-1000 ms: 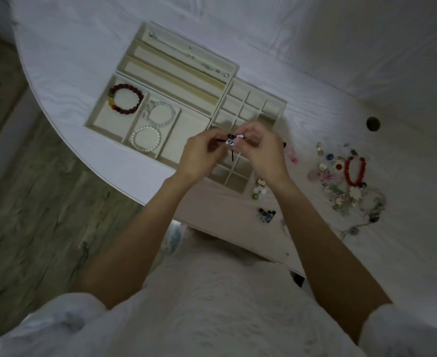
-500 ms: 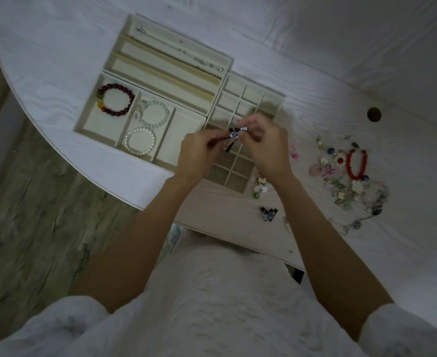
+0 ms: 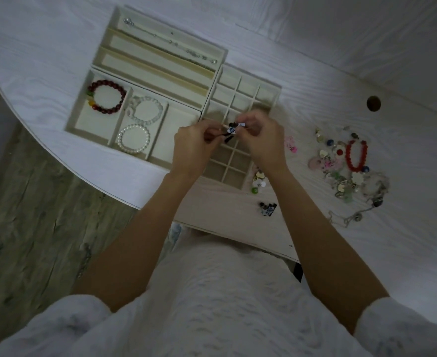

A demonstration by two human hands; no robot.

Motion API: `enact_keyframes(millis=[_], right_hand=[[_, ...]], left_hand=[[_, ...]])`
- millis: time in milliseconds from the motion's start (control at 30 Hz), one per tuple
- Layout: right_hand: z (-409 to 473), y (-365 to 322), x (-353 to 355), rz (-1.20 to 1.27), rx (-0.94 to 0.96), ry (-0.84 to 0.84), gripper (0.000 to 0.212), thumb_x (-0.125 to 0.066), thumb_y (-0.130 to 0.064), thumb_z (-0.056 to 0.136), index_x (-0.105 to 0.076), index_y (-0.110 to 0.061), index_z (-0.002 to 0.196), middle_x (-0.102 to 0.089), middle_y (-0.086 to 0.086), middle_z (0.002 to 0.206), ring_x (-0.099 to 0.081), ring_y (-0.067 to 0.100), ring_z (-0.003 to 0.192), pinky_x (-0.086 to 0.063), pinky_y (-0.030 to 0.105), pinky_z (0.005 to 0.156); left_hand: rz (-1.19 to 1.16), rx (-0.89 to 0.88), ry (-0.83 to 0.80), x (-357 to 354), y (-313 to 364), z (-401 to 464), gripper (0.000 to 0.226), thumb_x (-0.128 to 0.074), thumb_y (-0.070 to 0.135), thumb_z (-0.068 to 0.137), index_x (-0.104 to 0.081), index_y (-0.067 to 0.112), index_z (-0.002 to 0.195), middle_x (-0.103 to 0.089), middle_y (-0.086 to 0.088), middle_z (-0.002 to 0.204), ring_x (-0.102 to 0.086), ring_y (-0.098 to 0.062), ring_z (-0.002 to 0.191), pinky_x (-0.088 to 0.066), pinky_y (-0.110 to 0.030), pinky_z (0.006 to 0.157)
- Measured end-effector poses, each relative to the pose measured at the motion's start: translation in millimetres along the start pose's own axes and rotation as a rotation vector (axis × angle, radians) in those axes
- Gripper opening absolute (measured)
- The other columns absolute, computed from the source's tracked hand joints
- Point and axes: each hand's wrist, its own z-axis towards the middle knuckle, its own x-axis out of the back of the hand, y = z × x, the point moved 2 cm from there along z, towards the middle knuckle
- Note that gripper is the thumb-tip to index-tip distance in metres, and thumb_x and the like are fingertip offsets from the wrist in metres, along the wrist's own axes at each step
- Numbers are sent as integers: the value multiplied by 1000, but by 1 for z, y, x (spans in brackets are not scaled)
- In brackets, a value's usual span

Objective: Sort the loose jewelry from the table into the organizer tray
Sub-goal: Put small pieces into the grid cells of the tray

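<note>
Both hands raised over the grid section of the organizer tray (image 3: 269, 95); left hand (image 3: 192, 148) and right hand (image 3: 266, 140) each pinch one small piece, a blue-and-white earring (image 3: 231, 130) with dark parts, held between the fingertips of both; whether it touches the tray below cannot be told. Tray on the white tabletop (image 3: 44, 60); long slots at the far side, one holding a thin silver chain (image 3: 171, 42); near-left compartments hold a dark red bead bracelet (image 3: 106, 96), a clear bead bracelet (image 3: 147, 110) and a white pearl bracelet (image 3: 134, 138), the last two sharing one compartment; grid cells under the hands look bare where visible. Right of the tray, well apart, a loose jewelry pile (image 3: 341, 171) with a red bead bracelet (image 3: 356, 154) at its top; a small pink piece (image 3: 290, 144) just beside the right hand; a green-and-gold cluster (image 3: 258, 181) at the tray's near corner; a dark blue-patterned piece (image 3: 267, 208) nearer the tabletop's edge; round hole (image 3: 373, 103) in the tabletop farther right.
</note>
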Motion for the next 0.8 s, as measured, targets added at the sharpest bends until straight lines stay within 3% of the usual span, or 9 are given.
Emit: enact_keyframes(millis=[100,200,300,400,433,567,700,800], right_hand=[[1,4,-2,-16,-27,-1,13,-64,1,81,-67,-5,93,-64,-2,82,-58,-4,73,-45,7,69],[2,5,-5,-66,-24,-45,13,-63,-2,82,-67,-5,94,-64,-2,84,-59,4,76,-47,10,71],[4,3,-7,-117,7,-98,13,-62,-5,85,-67,-5,97,-68,3,91,-59,6,83,-47,9,73],[3,3,-6,-228,75,-114,15,-61,-10,87,-67,-7,101,-70,6,95,-64,14,85,-52,25,76],[2,4,-4,-281,107,-101,16,-60,-11,88,-67,-8,102,-70,6,95,-64,15,85,-50,25,73],[0,11,6,-486,241,19,15,-57,-6,85,-68,-8,94,-66,9,91,-55,26,89,-27,20,66],[0,11,2,-644,344,55,5,-67,-11,78,-68,-9,82,-62,11,86,-54,30,86,-41,33,76],[2,9,-7,-731,344,77,10,-73,-14,73,-68,-8,80,-62,10,84,-55,30,84,-43,34,73]], left_hand=[[37,-72,-55,-1,1,-1,24,-73,8,78,-72,9,102,-74,-2,90,-68,-7,80,-49,-8,78],[123,-176,-75,0,-1,-3,25,-67,10,82,-71,9,106,-74,-4,94,-70,-18,81,-56,-30,77],[197,-223,-87,0,-4,-3,28,-57,11,86,-68,11,111,-73,-7,93,-70,-26,78,-56,-39,70],[249,-270,-123,2,-7,-2,32,-52,8,89,-65,9,118,-71,-14,92,-66,-31,77,-54,-38,67],[246,-273,-128,3,-8,-2,34,-51,5,88,-64,7,120,-70,-16,95,-65,-32,81,-53,-37,69],[299,-289,-119,11,-13,-5,36,-53,0,84,-65,8,117,-68,-12,102,-58,-32,96,-48,-35,77],[458,-400,-112,8,-16,-8,27,-50,14,85,-69,10,104,-64,-10,102,-53,-31,93,-45,-34,71],[543,-422,-132,2,-15,-10,31,-51,12,82,-67,14,109,-60,-12,107,-51,-31,92,-41,-36,69]])
